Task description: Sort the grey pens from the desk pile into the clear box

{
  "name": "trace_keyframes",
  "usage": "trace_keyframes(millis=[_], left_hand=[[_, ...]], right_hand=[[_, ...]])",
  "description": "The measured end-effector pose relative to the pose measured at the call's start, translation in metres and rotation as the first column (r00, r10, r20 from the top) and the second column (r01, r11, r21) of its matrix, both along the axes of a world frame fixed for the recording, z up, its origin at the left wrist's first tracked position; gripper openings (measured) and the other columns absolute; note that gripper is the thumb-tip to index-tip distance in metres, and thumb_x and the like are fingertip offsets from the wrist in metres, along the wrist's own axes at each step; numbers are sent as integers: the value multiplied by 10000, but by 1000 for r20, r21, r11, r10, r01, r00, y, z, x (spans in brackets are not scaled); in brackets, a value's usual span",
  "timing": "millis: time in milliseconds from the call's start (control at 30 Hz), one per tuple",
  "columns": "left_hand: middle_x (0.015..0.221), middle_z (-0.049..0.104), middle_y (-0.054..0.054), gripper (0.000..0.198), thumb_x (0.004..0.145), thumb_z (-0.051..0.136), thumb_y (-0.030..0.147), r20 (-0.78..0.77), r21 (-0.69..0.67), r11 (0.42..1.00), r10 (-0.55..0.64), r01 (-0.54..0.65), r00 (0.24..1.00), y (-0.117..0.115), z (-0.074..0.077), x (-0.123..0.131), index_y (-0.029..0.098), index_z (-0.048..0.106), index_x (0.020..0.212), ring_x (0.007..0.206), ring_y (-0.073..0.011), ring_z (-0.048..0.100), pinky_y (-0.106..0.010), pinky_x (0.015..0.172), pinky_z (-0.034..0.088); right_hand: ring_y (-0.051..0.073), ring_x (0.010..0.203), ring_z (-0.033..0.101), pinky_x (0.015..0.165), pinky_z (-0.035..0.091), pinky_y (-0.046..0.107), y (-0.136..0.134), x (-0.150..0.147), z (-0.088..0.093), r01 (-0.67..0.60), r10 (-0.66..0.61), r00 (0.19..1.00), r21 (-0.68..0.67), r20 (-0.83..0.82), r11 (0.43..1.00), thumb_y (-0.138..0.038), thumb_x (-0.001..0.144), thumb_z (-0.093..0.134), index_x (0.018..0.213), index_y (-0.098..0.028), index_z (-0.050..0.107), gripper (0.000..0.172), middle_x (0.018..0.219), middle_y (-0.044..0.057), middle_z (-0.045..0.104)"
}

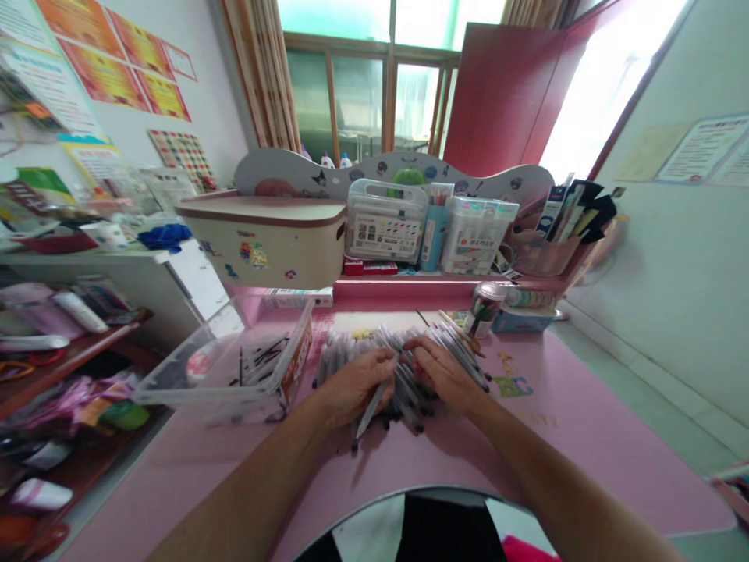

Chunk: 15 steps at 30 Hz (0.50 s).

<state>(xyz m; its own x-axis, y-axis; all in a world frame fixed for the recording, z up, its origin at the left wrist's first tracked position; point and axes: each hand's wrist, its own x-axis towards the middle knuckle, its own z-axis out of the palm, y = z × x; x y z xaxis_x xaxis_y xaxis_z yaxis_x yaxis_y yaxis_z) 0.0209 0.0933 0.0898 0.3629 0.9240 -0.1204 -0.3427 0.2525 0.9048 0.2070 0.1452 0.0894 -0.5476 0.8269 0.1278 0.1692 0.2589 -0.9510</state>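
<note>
My left hand [358, 384] is closed around a clear-barrelled pen [370, 411], whose dark end points down toward me. Its thumb and forefinger come together close to my right hand [440, 371]. That hand is curled with its fingers pinched near the upper end of the pen; what it grips, if anything, is too small to make out. Under and around both hands lies a pile of similar clear pens [462, 355] with dark ends. On the left a clear plastic box [216, 400] holds several thin dark pieces.
A cream lidded bin [275, 246] stands behind the clear box on a raised shelf. Beside it are a clear marker case [386, 226], another pen case [477, 234] and a pink holder [541, 254]. A can [487, 308] stands on the pink desk [608, 445].
</note>
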Motion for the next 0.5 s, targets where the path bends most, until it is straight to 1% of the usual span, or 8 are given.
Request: trace_keyframes(millis=[67, 133, 200, 300, 400, 500], left_hand=[[463, 478, 80, 431, 786, 715, 489, -8, -34, 995, -95, 95, 995, -1, -3, -2, 179, 520, 1014, 325, -52, 327, -159, 337, 198], [449, 447, 94, 429, 793, 710, 488, -5, -60, 983, -172, 172, 985, -1, -3, -4, 192, 504, 1026, 320, -45, 283, -157, 336, 161], [447, 435, 102, 422, 798, 710, 478, -2, -81, 975, -207, 206, 978, -1, -2, -5, 203, 492, 1031, 325, -41, 261, -154, 339, 149], [444, 433, 103, 428, 784, 719, 490, -6, -94, 975, -205, 204, 979, -2, 0, -5, 208, 483, 1004, 329, -39, 253, -152, 336, 150], [430, 419, 109, 412, 786, 714, 499, -16, -86, 978, -191, 189, 981, -2, 0, -4, 213, 479, 967, 324, -38, 242, -151, 335, 149], [434, 411, 109, 374, 809, 692, 491, 6, -72, 983, -166, 166, 986, -1, 0, -3, 216, 490, 961, 317, -33, 241, -144, 338, 144]], right_hand=[[123, 570, 393, 518, 300, 249, -1, 0, 2, -28, 26, 999, 36, 46, 999, -457, 982, 364, 861, -209, 539, 326, 649, -41, 430], [122, 573, 376, 523, 292, 257, -1, 1, 2, -53, 46, 995, 77, 90, 996, -490, 981, 365, 721, -207, 468, 398, 632, -40, 397], [118, 560, 351, 518, 277, 263, 0, 2, 1, -76, 66, 992, 83, 112, 994, -535, 972, 368, 664, -208, 420, 452, 613, -43, 368], [107, 521, 316, 491, 243, 264, 1, 2, -2, -115, 114, 988, 1, 99, 993, -600, 953, 362, 635, -204, 410, 510, 573, -51, 344], [97, 486, 305, 463, 211, 262, 0, 1, -5, -145, 153, 986, -100, 74, 984, -655, 926, 369, 620, -196, 435, 555, 533, -52, 356], [90, 453, 281, 439, 185, 261, -2, -1, -3, -119, 124, 992, -173, 19, 978, -690, 879, 424, 595, -200, 435, 567, 502, -52, 354]])
